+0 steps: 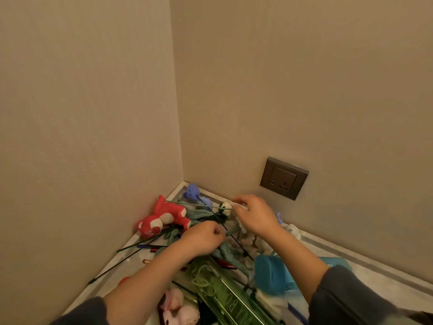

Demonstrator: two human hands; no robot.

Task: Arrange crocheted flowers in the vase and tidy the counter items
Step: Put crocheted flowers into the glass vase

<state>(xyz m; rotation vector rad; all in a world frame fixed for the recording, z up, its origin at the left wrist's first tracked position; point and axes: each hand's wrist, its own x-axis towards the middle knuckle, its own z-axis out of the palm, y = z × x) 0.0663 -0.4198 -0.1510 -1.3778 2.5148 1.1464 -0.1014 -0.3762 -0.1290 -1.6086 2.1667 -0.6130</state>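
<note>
The fingers [217,229] of our left hand [201,239] are curled in tight, and thumb and forefinger pinch a pale green crocheted strand [230,231] at their tips. Just beyond them, the fingers [241,203] of our right hand [257,216] are bent down and close together, gripping a white crocheted flower [226,205]. How the thumb lies there we cannot tell. A thin light green stem [194,204] runs from that flower away to the left, past the fingertips.

Under and between both hands lies a heap of crocheted flowers [248,242], pale heads and teal leaves tangled with dark wire stems. Beyond the right fingertips, toward the corner of the walls, two blue-violet crocheted flowers [192,191] lie one behind the other. Left of the left fingers a red toy bear [164,216] lies on its side against the wall, and long dark green stems [131,248] stretch out below it across the marble counter [365,266].

Nearer to us than the hands, between our forearms, a green see-through vessel [225,296] with raised letters lies tilted, seemingly the vase. A blue plastic object [271,275] sits just right of it, under our right forearm, and pink plush pieces [175,303] lie left of it. Red pens [226,264] lie beneath the left wrist. Above the right hand a dark wall socket [284,178] is set in the wall.
</note>
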